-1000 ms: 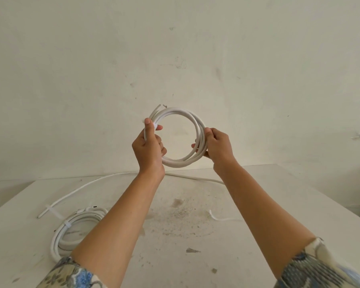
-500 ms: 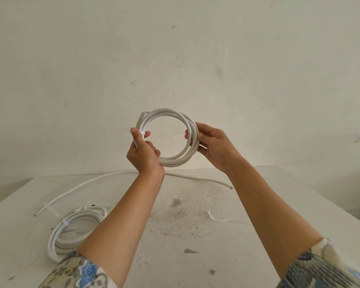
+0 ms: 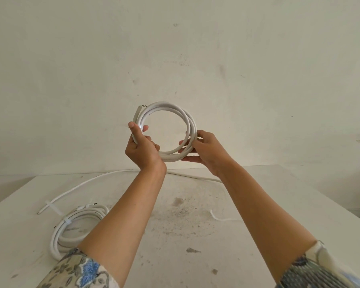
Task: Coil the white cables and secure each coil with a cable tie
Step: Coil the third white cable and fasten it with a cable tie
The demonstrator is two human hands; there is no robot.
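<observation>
Left hand (image 3: pixel 142 149) grips the left side of a white cable coil (image 3: pixel 164 105), thumb pressed up along it, fingers curled round. Right hand (image 3: pixel 206 150) holds the coil's lower right side, fingers wrapped over the strands, thumb under. The coil is held upright in the air above the table (image 3: pixel 299 204), in front of the wall. On the table at left lies a second coil (image 3: pixel 55 239) with a cable tie (image 3: pixel 67 222) round it. A loose cable (image 3: pixel 112 173) lies along the table's far edge.
</observation>
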